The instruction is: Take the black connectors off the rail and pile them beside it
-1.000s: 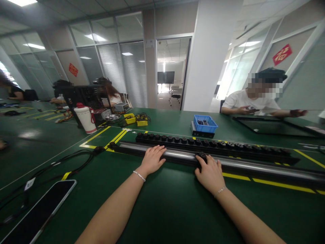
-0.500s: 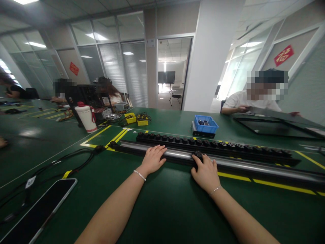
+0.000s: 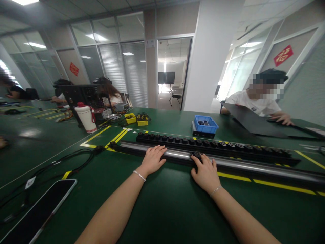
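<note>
A long black rail with a silver metallic face (image 3: 175, 154) lies across the table before me. My left hand (image 3: 153, 158) rests on it with fingers stretched out, pressing lightly from above. Farther right, my right hand (image 3: 206, 171) lies over the same rail, its fingers spread. Its index fingertip touches a small black knob-like block (image 3: 196, 155) sitting on the rail; the block's underside is hidden. Just behind runs a second black strip (image 3: 177, 139) carrying a row of several round black pieces.
Beyond the strips stands a blue bin (image 3: 206, 124) on a dark box. A white tumbler (image 3: 86, 118), yellow trays (image 3: 130, 118) and an open computer case (image 3: 73, 95) are at back left. A phone (image 3: 40, 210) and black cables (image 3: 73, 154) lie left. Across, a person handles a dark panel (image 3: 250, 120).
The black block and my right index finger have shifted slightly left along the rail. My left hand stays put. The person across has tilted and lowered the dark panel.
</note>
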Demonstrator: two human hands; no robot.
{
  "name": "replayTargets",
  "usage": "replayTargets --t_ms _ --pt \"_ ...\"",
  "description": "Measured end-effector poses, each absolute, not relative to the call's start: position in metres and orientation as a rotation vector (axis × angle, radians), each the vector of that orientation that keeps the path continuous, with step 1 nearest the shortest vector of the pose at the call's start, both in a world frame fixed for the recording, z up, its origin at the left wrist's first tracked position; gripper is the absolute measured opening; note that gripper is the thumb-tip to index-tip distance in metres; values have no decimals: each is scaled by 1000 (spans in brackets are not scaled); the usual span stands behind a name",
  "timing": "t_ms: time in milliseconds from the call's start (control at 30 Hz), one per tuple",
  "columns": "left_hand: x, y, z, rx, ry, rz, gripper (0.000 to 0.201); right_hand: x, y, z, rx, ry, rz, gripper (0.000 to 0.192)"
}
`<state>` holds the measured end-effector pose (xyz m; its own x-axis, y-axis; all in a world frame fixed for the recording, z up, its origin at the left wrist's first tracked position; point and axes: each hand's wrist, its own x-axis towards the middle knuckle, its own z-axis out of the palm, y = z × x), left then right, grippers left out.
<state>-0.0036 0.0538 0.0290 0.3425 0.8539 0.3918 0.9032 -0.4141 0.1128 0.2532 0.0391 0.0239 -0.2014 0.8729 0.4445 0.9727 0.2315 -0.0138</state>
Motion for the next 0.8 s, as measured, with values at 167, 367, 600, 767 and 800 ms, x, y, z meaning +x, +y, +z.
replayTargets --t_ms 167,367,600,767,800 --pt "-3 54 29 -2464 -1621 -602 48 252 38 24 -1657 -2213 -360 51" --pt "-3 54 28 -2459 -1604 -604 48 248 36 25 -1587 -2237 -332 47" --pt "-3 54 28 -2454 -1599 -602 49 249 37 24 -1585 -2225 -311 42" --pt "-2 55 28 -2440 -1593 -598 50 245 37 26 -1571 -2238 -300 49" --pt "-1 55 28 -2438 -1595 -595 50 244 37 27 -1570 -2239 -301 51"
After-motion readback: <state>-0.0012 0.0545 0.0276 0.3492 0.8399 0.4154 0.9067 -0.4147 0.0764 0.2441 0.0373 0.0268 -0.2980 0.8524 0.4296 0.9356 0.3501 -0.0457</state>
